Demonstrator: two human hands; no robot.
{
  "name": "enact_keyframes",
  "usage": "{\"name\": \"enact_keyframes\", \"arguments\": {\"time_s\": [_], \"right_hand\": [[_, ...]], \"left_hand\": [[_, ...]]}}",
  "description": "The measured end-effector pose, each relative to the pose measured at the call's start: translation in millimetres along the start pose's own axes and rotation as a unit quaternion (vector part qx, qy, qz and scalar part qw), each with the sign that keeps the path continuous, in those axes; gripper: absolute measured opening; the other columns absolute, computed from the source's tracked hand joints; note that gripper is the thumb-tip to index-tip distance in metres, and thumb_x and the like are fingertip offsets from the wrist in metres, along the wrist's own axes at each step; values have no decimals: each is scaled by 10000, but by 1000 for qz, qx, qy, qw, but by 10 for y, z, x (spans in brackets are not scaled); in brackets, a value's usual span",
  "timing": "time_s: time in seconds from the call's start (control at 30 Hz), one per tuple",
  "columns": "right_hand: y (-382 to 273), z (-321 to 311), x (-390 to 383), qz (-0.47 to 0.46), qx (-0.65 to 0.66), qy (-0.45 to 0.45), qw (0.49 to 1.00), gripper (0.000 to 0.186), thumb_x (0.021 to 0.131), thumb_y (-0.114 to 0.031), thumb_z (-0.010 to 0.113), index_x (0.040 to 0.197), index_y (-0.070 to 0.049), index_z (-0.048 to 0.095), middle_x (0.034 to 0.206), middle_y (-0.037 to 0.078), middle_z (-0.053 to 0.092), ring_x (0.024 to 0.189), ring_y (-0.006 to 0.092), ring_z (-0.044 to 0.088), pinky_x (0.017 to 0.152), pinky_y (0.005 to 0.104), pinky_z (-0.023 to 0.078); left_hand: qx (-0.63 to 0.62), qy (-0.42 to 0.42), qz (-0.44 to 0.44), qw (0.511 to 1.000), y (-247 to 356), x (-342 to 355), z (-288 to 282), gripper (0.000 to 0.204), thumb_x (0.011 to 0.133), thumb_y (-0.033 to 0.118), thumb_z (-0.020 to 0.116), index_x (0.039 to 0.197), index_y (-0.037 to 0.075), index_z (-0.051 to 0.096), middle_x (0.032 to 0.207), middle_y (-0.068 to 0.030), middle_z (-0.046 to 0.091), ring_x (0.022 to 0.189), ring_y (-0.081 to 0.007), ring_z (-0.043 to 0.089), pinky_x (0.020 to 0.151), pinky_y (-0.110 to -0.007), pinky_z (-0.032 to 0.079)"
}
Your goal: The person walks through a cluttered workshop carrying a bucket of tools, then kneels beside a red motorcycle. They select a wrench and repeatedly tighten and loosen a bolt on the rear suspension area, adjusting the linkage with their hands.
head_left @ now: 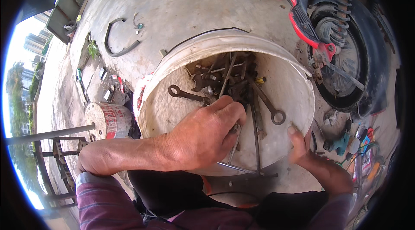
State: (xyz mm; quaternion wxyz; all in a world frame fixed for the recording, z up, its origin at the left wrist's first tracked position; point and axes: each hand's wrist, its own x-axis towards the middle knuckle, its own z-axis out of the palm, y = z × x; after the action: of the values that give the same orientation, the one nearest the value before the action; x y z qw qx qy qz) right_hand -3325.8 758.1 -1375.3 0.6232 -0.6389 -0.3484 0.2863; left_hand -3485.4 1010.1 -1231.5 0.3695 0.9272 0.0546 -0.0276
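Note:
A white plastic bucket point(164, 113) is tilted toward me, with a heap of dark, greasy tools inside. My left hand point(207, 130) reaches into its mouth, fingers curled; what they grip is largely hidden, though shiny metal shows at them. A ring-ended wrench point(186, 95) sticks out left of the heap, another ring wrench point(273, 111) to its right. Below the left hand, a T-handle wrench point(238, 168) lies against the near rim, beside a long thin rod point(256, 148). My right hand point(298, 143) clasps the bucket's right rim, thumb inside.
At right stands a red and black motorcycle's rear wheel point(346, 53). A stained round container point(108, 120) and a metal rack point(56, 156) are at left. A curved black strip point(113, 42) lies on the concrete beyond. A teal power tool point(339, 142) lies among clutter at right.

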Motion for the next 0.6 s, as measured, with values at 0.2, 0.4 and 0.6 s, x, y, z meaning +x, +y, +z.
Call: {"name": "enact_keyframes", "arguments": {"time_s": [0.2, 0.4, 0.6], "right_hand": [[-397, 133, 619, 15, 27, 88, 996, 654, 910, -219, 520, 1500, 56, 456, 1403, 207, 581, 1275, 317, 542, 1098, 424, 407], [-623, 162, 1411, 17, -50, 79, 995, 518, 902, -282, 535, 1294, 49, 606, 1198, 196, 660, 1123, 284, 585, 1018, 400, 433], [-533, 42, 1840, 60, -41, 80, 994, 484, 899, -348, 556, 1185, 32, 645, 1112, 164, 661, 1046, 285, 579, 959, 406, 433]], "left_hand": [[-113, 80, -145, 980, -49, 226, -682, 148, 992, -17, 555, 1104, 17, 646, 906, -34, 652, 605, -66, 583, 514, -229, 468], [-167, 199, -142, 955, -91, 252, -1173, 155, 988, 26, 564, 1107, 6, 662, 927, -75, 667, 538, -68, 540, 427, -207, 380], [-205, 191, -130, 951, -77, 536, -1510, 154, 1004, 73, 576, 1113, 18, 669, 927, -53, 663, 547, -64, 550, 417, -199, 373]]}}
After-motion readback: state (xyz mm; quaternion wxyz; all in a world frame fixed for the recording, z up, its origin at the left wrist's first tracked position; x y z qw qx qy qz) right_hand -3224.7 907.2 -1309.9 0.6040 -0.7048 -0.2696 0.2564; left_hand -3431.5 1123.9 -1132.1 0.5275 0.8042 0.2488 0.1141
